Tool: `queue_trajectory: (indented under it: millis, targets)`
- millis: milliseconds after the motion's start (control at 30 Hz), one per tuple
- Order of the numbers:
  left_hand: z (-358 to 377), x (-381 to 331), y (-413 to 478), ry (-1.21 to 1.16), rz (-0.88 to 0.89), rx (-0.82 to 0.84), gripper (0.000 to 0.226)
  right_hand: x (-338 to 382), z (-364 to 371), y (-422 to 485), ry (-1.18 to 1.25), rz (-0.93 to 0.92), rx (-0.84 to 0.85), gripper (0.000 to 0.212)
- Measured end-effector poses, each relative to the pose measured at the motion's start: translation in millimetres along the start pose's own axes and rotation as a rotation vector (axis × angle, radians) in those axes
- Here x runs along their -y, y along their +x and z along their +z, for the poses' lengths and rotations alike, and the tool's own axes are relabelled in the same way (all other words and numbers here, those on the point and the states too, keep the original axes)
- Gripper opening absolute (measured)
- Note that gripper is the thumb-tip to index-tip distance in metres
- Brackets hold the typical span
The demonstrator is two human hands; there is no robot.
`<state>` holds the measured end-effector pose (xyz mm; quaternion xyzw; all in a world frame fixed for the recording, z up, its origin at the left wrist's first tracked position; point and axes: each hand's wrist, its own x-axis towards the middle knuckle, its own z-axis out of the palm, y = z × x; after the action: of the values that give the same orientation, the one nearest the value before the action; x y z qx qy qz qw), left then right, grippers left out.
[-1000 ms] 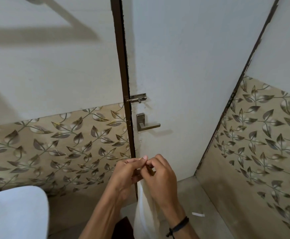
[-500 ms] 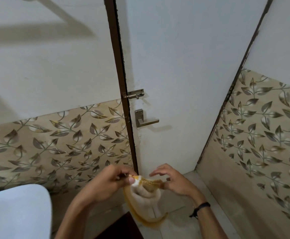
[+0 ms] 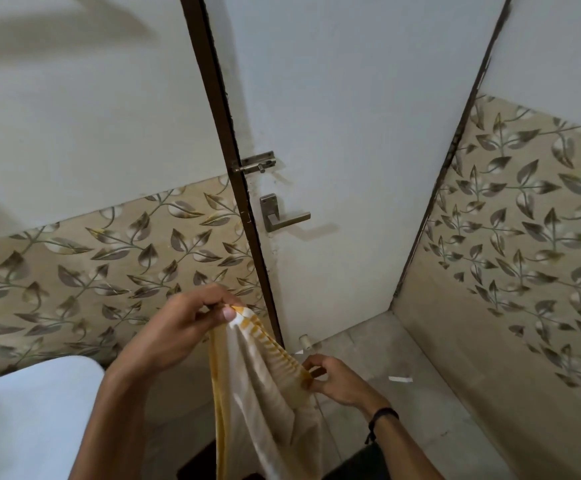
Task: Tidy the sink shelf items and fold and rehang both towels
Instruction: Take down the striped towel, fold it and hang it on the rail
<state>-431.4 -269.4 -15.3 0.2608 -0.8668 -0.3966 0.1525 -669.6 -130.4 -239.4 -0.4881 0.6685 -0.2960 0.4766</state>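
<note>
Cream cloth with a yellow striped border, the towel [image 3: 258,393] hangs in the air between the person's two hands, in front of a closed door [image 3: 351,133]. The left hand [image 3: 178,334] pinches one top corner between thumb and curled fingers. The right hand [image 3: 341,379], lower and off to the side, pinches a point further along the striped edge, so that this edge runs taut from one hand to the other while the rest droops toward the floor [image 3: 386,358].

By the look of it, the towel is only being stretched out along one edge, and no neat fold shows yet. Folding and rehanging it seem still to come. No rail, second towel or sink shelf is in view, so how far those parts have got cannot be told.
</note>
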Motion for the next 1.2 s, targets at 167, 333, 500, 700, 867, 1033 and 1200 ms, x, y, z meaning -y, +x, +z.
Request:
queue_trajectory:
  millis: [167, 333, 500, 700, 867, 1033, 1200]
  targets:
    - [-13, 8, -5, -0.036, -0.037, -0.069, 0.015, -6, -7, -2, 0.087, -0.025, -0.164, 0.019]
    - [-28, 47, -14, 0.069, -0.179, -0.274, 0.023, 15, -50, -12, 0.076, -0.157, -0.562, 0.036]
    - [-18, 63, -13, 0.137, -0.242, -0.427, 0.035, 66, -101, -37, -0.029, -0.396, -0.800, 0.021]
    - [1, 58, -6, 0.187, -0.309, -0.677, 0.022, 110, -122, -63, -0.091, -0.405, -0.741, 0.012]
    - [2, 48, 2, 0.112, -0.305, -0.700, 0.022, 131, -127, -75, -0.183, -0.382, -0.880, 0.006]
    - [10, 31, 8, 0.098, -0.321, -0.704, 0.023, 140, -135, -88, -0.379, -0.301, -0.983, 0.011]
    - [8, 31, 19, 0.125, -0.310, -0.682, 0.021, 139, -143, -79, -0.568, -0.160, -0.848, 0.015]
